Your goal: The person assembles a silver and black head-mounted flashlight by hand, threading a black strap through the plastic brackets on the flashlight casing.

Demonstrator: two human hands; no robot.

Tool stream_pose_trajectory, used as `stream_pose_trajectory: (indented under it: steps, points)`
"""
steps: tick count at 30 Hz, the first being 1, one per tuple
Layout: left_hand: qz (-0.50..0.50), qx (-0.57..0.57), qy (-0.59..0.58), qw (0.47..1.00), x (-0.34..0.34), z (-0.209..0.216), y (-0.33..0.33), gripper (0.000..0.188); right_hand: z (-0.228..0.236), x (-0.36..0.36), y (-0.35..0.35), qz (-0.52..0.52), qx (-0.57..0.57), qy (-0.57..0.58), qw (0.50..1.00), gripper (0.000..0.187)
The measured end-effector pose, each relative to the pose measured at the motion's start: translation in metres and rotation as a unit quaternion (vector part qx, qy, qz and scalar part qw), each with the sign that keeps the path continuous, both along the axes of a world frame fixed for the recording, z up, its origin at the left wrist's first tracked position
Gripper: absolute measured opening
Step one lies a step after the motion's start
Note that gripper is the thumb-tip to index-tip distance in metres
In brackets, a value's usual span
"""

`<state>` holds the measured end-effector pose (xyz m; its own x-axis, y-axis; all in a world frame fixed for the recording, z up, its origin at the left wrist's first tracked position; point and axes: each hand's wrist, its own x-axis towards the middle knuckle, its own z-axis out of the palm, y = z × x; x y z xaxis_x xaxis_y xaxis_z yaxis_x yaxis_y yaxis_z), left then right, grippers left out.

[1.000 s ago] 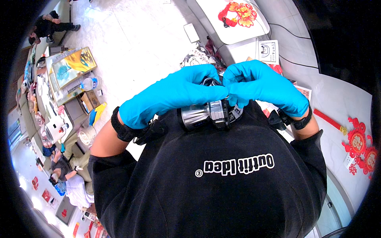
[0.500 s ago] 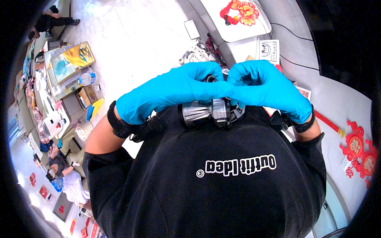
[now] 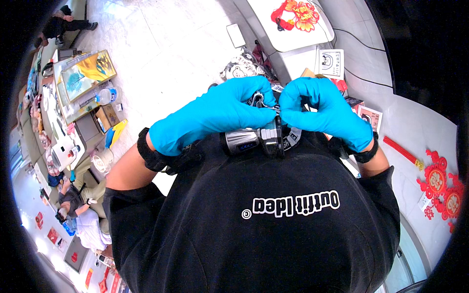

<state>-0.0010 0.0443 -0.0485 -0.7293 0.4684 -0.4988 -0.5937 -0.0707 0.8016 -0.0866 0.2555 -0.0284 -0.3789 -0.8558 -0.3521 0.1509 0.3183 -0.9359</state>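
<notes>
Close to my chest is a silver and black headlamp (image 3: 243,141), its round body turned to the left. A printed grey and black strap (image 3: 292,140) loops from its right side. My left hand (image 3: 215,113), in a blue glove, is closed, thumb and forefinger pinching the strap just above the lamp. Beside it my gloved right hand (image 3: 326,113) is curled, thumb and fingertips meeting at the same strap. The fingertips of both hands nearly touch. Exactly what lies between the right fingertips is partly hidden.
A white table (image 3: 293,41) with a red and gold ornament stands ahead on the right. Red hanging decorations (image 3: 436,179) are at the far right. To the left are a painting (image 3: 88,73), a water bottle (image 3: 106,96) and a seated person (image 3: 73,202).
My hands have shifted slightly and the fingertips have drawn a little apart, showing more of the strap between them. The headlamp has turned, so a different side of its body shows.
</notes>
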Motion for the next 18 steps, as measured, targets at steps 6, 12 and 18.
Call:
stream_pose_trajectory:
  steps: [6, 12, 18]
  points:
    - [0.031, 0.002, -0.004, 1.000, 0.004, -0.003, 0.003, 0.013, -0.002, 0.007, 0.001, 0.019, -0.009, 0.190, 0.982, 0.018]
    - [0.048, -0.016, 0.012, 0.999, 0.009, -0.009, 0.007, 0.014, -0.006, 0.013, 0.003, -0.022, 0.000, 0.170, 0.985, 0.016]
    - [0.075, -0.103, 0.072, 0.989, 0.010, -0.006, 0.010, 0.018, -0.019, 0.025, 0.003, -0.138, -0.002, 0.051, 0.989, 0.015]
